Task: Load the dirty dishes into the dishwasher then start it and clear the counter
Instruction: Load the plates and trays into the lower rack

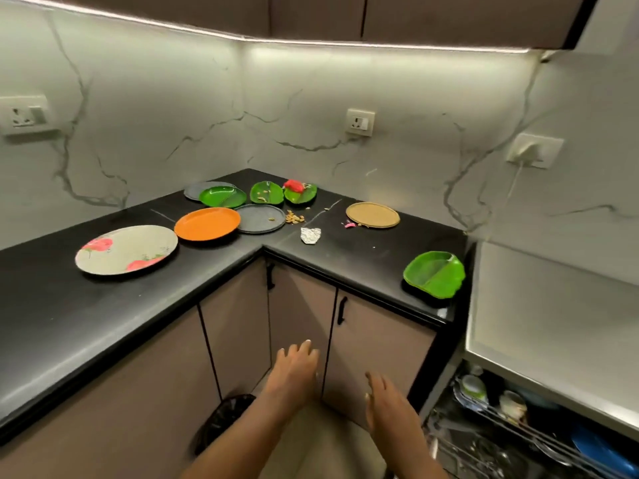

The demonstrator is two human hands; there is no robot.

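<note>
Below the worktop edge, the left hand and right hand hang empty, fingers loosely spread. Dirty plates lie across the black corner: a floral plate, an orange plate, and a green leaf-shaped plate nearest the open dishwasher at lower right. Loading seems partway through; the next move probably calls for reaching up to lift a plate.

counter: matt black stone | orange plate: glossy plastic | wrapper: crinkled foil
</note>
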